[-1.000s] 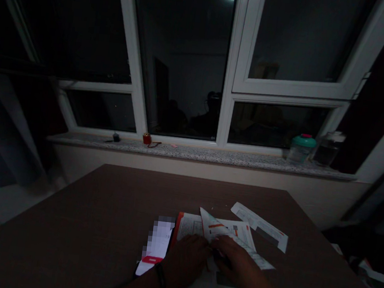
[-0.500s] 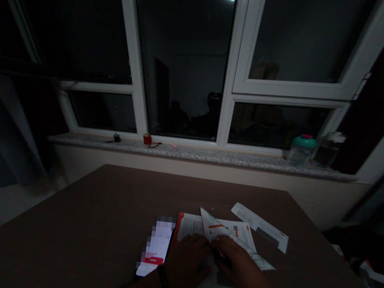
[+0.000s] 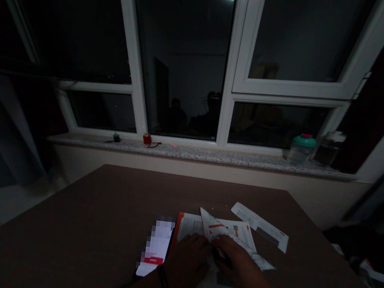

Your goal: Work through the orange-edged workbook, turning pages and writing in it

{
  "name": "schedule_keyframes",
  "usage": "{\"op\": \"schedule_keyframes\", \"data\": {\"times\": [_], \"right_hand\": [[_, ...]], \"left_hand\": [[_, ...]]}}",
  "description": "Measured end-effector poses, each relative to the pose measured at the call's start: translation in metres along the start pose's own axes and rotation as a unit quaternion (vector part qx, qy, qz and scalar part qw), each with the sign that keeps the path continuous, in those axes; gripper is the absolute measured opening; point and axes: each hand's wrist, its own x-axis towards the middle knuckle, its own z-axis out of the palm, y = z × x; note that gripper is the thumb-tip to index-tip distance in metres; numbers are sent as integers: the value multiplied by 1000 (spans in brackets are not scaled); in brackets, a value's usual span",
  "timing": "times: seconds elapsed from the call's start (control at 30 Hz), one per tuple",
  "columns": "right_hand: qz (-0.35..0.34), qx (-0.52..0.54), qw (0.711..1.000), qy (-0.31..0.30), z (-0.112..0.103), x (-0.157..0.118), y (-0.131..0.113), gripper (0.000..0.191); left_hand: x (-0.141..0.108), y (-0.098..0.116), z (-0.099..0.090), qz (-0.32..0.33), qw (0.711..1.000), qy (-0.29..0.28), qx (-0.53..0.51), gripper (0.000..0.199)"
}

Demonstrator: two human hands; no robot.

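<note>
Printed sheets [image 3: 192, 225] with a red-orange left edge lie at the front of the table. The top leaf [image 3: 209, 222] is creased, with a corner lifted in a point. My left hand [image 3: 190, 257], a dark band at its wrist, rests palm down on the paper, its thumb apart from the fingers. Right beside it, my right hand [image 3: 237, 260] is closed around a dark, slim object [image 3: 220, 256] over the paper; its kind is hidden in shadow. Left of the sheets lies a lit phone [image 3: 158, 246], partly blurred out, near my left wrist.
A cut paper strip [image 3: 261, 226] lies right of the sheets, and tiny scraps [image 3: 213, 208] lie behind them. Along the windowsill [image 3: 194, 153] stand a small red jar [image 3: 147, 139], a dark little bottle [image 3: 117, 138], a teal-lidded container [image 3: 301, 149] and a clear jar [image 3: 328, 149].
</note>
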Motion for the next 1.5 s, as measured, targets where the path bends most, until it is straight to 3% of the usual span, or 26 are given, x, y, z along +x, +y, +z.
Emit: {"op": "schedule_keyframes", "data": {"times": [0.57,0.83,1.2,1.5], "right_hand": [[5,7,1000,0,-1,1,-2,37],[2,11,1000,0,-2,0,-3,45],[9,-3,1000,-5,1,0,3,40],[3,-34,999,24,0,1,3,34]], "left_hand": [[0,-1,2,0,1000,9,8,31],[-1,-1,4,-7,1000,11,0,35],[0,-2,5,-3,1000,10,3,36],[-1,-2,4,-3,1000,15,-1,31]]}}
